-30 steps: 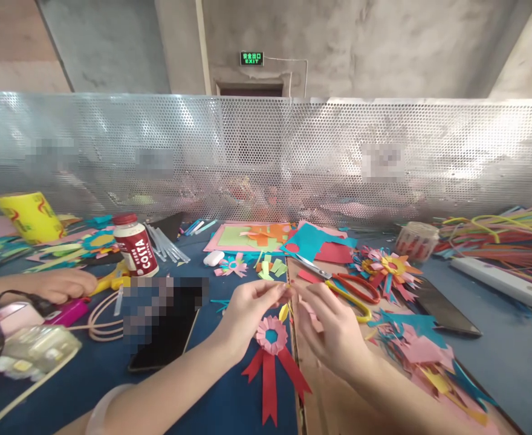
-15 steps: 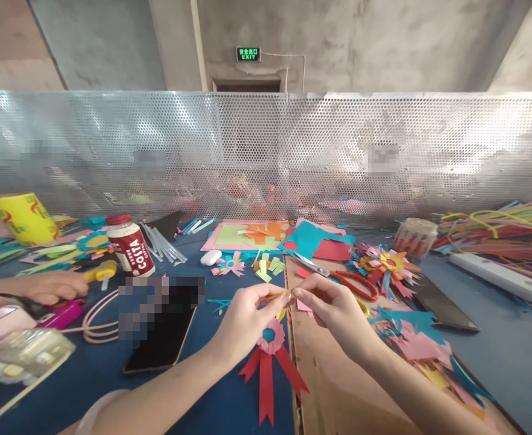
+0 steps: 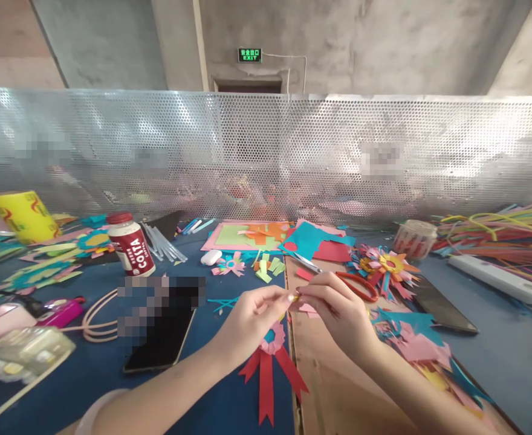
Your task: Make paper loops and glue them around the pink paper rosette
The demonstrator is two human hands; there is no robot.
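My left hand [image 3: 252, 317] and my right hand [image 3: 336, 311] meet fingertip to fingertip above the table, both pinching a small yellow paper strip [image 3: 294, 298]. Just below them lies a pink paper rosette with red ribbon tails [image 3: 270, 356], partly hidden by my left hand. Red-handled scissors [image 3: 350, 284] lie just beyond my right hand on the brown board [image 3: 329, 386].
A black phone [image 3: 161, 341] lies left of my hands, and a Costa bottle [image 3: 132, 244] stands behind it. Paper flowers [image 3: 386, 266], coloured scraps, a second phone [image 3: 442, 305] and a power strip [image 3: 502, 278] are on the right. A perforated metal screen [image 3: 266, 157] closes the back.
My fingertips have drawn closer together on the yellow strip. The other person's hand with the yellow tool at the far left has left the view.
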